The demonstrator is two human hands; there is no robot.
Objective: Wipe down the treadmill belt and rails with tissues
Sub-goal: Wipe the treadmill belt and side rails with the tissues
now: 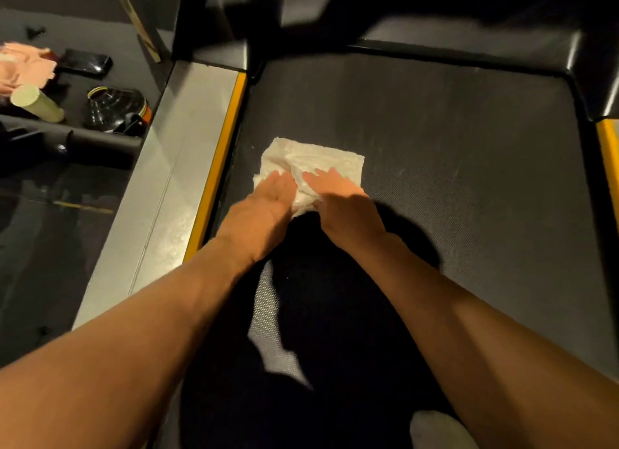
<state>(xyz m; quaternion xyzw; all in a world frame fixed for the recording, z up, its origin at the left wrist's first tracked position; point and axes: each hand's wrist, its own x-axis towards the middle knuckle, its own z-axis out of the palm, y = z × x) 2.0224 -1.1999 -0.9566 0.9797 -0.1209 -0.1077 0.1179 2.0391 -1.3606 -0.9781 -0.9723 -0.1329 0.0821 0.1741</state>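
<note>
Lying on the dark treadmill belt, toward its left side, is a white tissue, bunched at its near edge. A grey side rail with a yellow strip runs near it. Left hand and right hand press it side by side, fingers extended, arms outstretched.

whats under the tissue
The tissue lies on the belt, close to the left rail. The left hand and right hand press on its near edge. The belt patch beneath it is covered, so its state cannot be seen.
</note>
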